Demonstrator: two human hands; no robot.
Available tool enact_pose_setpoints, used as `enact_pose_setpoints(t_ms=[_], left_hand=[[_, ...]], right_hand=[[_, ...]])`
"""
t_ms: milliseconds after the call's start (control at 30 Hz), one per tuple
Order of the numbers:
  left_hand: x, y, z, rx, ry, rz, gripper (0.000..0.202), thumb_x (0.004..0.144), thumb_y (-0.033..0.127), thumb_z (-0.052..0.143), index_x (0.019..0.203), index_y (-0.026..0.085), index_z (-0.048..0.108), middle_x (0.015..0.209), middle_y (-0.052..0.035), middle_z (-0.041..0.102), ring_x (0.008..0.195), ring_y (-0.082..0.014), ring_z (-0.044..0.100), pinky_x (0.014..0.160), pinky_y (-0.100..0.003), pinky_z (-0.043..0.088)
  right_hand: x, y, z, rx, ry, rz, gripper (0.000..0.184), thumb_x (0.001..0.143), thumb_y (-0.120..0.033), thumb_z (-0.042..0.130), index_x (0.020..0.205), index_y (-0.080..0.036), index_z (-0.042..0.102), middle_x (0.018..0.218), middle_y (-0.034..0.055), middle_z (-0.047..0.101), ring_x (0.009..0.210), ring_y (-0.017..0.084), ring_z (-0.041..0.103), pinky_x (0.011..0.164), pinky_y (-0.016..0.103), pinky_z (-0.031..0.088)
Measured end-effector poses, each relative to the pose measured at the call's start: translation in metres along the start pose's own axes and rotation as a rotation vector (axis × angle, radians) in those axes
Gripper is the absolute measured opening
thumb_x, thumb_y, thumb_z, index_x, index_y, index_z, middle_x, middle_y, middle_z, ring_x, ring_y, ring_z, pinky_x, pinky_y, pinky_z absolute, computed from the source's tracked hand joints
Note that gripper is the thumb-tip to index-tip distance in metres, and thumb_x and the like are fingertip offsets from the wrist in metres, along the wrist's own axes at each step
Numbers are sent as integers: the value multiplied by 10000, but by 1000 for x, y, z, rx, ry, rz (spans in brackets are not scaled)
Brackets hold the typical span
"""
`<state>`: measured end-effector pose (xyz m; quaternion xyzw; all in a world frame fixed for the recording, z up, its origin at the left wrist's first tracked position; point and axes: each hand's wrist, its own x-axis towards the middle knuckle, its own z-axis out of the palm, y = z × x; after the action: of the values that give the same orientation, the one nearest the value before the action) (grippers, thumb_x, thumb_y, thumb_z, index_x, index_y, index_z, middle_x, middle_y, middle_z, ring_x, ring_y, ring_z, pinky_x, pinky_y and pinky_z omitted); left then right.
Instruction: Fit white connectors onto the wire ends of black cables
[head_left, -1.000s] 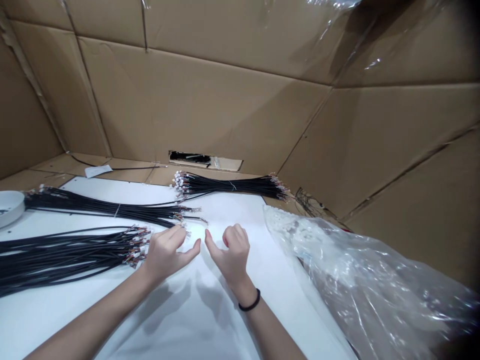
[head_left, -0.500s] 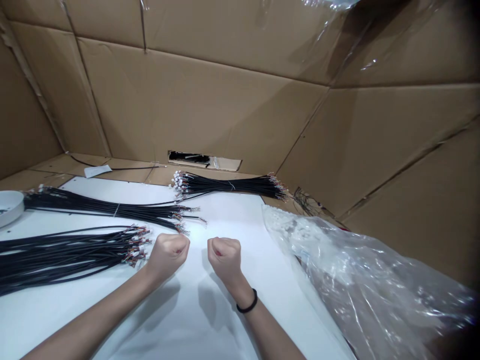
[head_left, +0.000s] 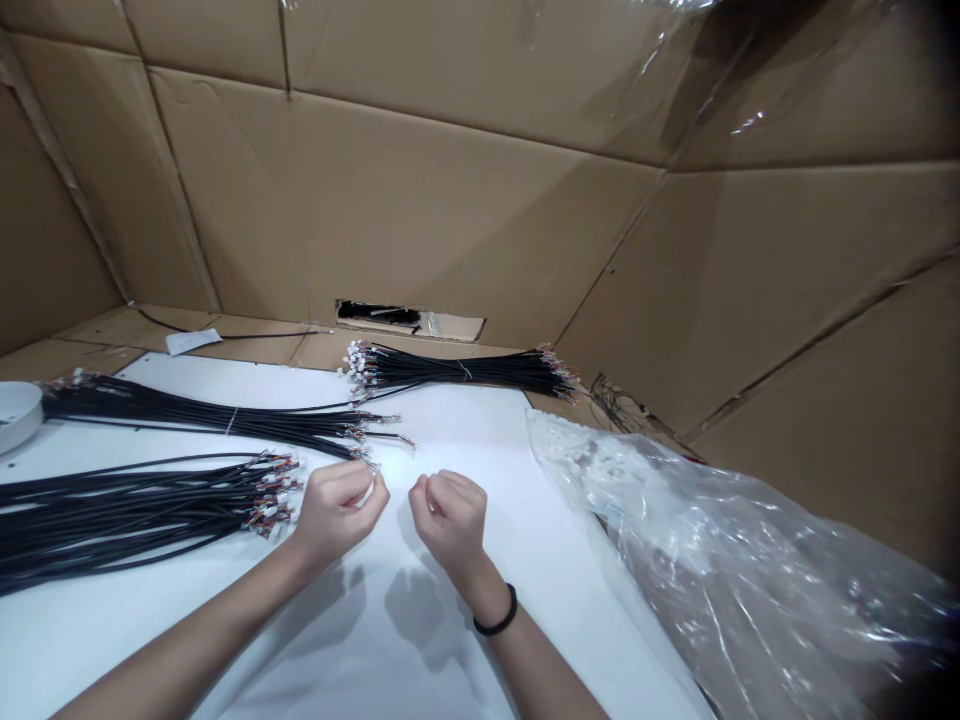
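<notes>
My left hand (head_left: pixel 341 510) is curled into a loose fist over the white tabletop (head_left: pixel 409 640), with nothing visible in it. Just left of it lie the wire ends of a loose bundle of black cables (head_left: pixel 150 510). My right hand (head_left: pixel 451 515), also a fist and with no object showing, is held a short gap to the right of my left hand. A black band (head_left: pixel 496 615) circles the right wrist. Behind the left hand stretches a tied bundle of black cables (head_left: pixel 225 415) with bare coloured wire ends.
Another tied cable bundle (head_left: pixel 465 371) with white connectors lies at the back. A clear plastic bag (head_left: pixel 712 540) with white pieces covers the right side. A white bowl (head_left: pixel 19 415) stands far left, a paper slip (head_left: pixel 193 341) farther back. Cardboard walls (head_left: pixel 450 200) enclose the table.
Both fists have loosened a little, and the thumbs now stick out toward each other. Otherwise the hands stay in nearly the same place; the cables and bag have not moved.
</notes>
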<state>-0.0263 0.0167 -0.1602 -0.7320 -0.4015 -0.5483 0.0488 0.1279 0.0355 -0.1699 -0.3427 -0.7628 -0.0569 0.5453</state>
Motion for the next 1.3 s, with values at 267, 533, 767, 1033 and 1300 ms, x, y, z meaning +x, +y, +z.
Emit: enact_pose_setpoints(t_ms=[267,533,767,1033,1300], left_hand=[[0,8,-5,193,-166,-14,610,751,193,621,1337,235,458,1400,-176,462,1315,-362,408,1099,-629,193],[1,7,-8,289,-316,-156,911,632,304,728,1448,333,324,1595,-101,-199,1439,-490,-66,1015,-771,169],[7,4,-9,367,-445,-209,868,587,371,753,1397,300,451,1609,-151,-69,1415,-485,208,1047,-770,69],[3,-7,-5,355,-331,-227,546,867,271,582,1398,288,456,1558,-150,287,989,-302,699,769,-384,585],[-3,-17,-4,268,-225,-32,536,779,-44,359,1234,166,550,1357,-156,574,1098,-235,666,871,-336,572]], right_hand=[[9,-3,-7,-53,-47,77,524,843,-271,547,1350,-188,442,1407,170,401,1358,344,332,1060,580,355],[3,0,-4,-102,-123,182,858,695,-388,727,1436,-263,312,1559,166,69,1434,467,70,1026,722,262],[3,2,-6,-203,-314,296,893,627,-530,742,1414,-256,421,1487,192,382,1386,530,211,938,826,194],[1,5,-1,-119,-63,224,615,880,-194,522,1466,-165,339,1268,158,634,1055,254,678,937,426,538],[-2,9,-2,-2,-148,128,734,813,49,326,1495,-220,311,1381,79,557,1198,174,600,878,251,577]])
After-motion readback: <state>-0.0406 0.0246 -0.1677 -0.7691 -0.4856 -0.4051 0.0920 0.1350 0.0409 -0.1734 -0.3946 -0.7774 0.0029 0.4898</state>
